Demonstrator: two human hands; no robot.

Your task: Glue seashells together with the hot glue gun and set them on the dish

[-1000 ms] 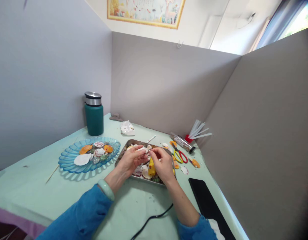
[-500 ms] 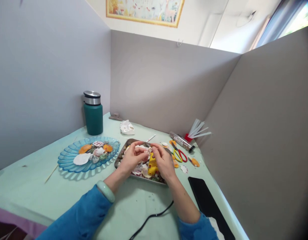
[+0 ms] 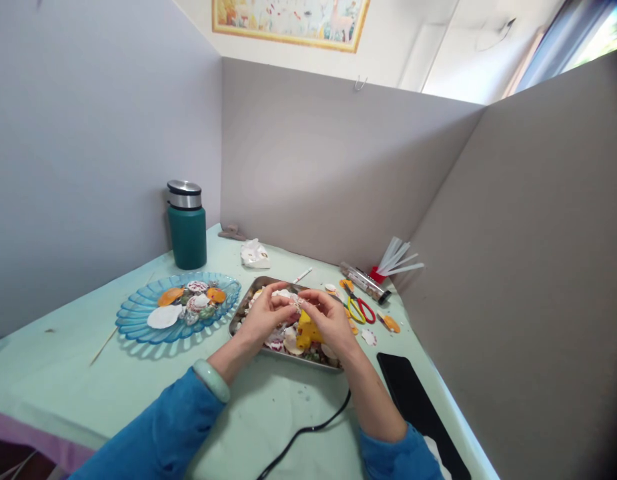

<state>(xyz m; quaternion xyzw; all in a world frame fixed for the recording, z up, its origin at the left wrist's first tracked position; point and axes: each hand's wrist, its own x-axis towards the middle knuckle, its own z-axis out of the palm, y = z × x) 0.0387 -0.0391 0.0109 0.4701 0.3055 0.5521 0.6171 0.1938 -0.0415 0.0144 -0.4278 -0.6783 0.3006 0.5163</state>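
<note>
Above a metal tray (image 3: 308, 363) full of shells, my two hands meet fingertip to fingertip. My left hand (image 3: 265, 319) pinches a small whitish shell (image 3: 297, 302), and its fingers are closed. From the other side my right hand (image 3: 334, 325) grips the same small piece between thumb and fingers; its exact shape is partly covered. Just below the right fingers, a yellow glue gun (image 3: 307, 333) lies on the shells in the tray. A black cord (image 3: 308, 430) runs over the cloth in front of the tray.
Left of the tray is a blue scalloped plate (image 3: 131, 317) with shells. Behind it stands a green bottle (image 3: 187, 237). To the right are red-and-yellow-handled scissors (image 3: 361, 310), a clear tube (image 3: 364, 281), glue sticks (image 3: 395, 257) and a black flat object (image 3: 413, 400). Grey partitions (image 3: 338, 167) enclose the table.
My right hand has shifted slightly, its thumb and fingers now closer to the left fingertips on the small shell. The left hand has hardly moved.
</note>
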